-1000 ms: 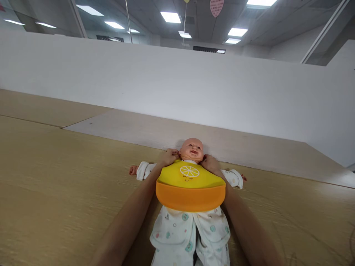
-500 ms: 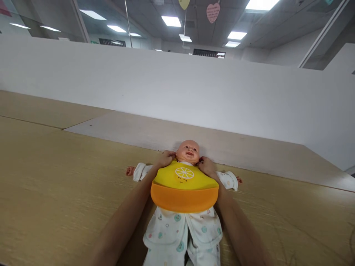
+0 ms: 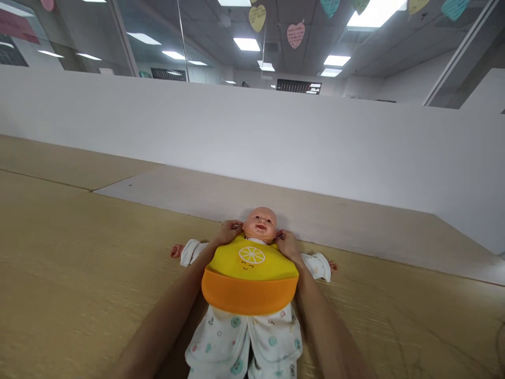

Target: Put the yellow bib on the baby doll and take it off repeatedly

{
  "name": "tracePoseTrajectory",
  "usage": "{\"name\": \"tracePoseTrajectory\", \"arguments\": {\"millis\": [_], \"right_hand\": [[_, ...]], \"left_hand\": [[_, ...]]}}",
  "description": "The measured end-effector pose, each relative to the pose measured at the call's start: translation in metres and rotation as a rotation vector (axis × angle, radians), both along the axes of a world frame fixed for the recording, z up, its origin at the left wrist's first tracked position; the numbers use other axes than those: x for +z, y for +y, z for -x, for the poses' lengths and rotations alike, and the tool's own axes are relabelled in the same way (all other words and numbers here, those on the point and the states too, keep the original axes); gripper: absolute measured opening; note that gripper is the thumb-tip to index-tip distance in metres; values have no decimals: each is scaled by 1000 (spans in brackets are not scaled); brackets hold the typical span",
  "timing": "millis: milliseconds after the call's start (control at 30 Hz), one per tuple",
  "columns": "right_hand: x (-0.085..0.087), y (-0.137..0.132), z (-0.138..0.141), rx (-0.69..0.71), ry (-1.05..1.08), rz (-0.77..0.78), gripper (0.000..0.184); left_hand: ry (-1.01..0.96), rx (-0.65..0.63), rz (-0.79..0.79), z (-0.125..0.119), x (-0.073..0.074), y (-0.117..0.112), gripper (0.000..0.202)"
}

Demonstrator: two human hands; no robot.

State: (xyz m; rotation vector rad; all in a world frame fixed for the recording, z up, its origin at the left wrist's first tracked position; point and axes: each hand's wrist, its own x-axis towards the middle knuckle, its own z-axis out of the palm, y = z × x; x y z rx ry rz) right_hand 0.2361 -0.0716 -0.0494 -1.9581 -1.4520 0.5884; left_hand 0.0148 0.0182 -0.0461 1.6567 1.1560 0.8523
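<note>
A baby doll in white patterned pyjamas lies on its back on the wooden table, arms spread. A yellow bib with an orange catch pocket and a lemon print covers its chest. My left hand is curled at the doll's neck on the left, fingers pinched on the bib's neck strap. My right hand is closed the same way on the strap at the right side of the neck. The strap ends are hidden behind the head.
A white partition wall runs along the table's far side. A paler board lies on the table behind the doll. Paper hearts hang from the ceiling above.
The view has tilted up and shifted, so the doll sits lower and further left. Both hands stay pinched at the doll's neck on the bib.
</note>
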Motion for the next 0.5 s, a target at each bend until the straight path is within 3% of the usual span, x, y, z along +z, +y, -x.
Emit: {"name": "tracePoseTrajectory", "arguments": {"millis": [500], "right_hand": [[-12,9,-5,-29,99,-56,19]], "left_hand": [[68,32,-34,1,-1,1,27]]}}
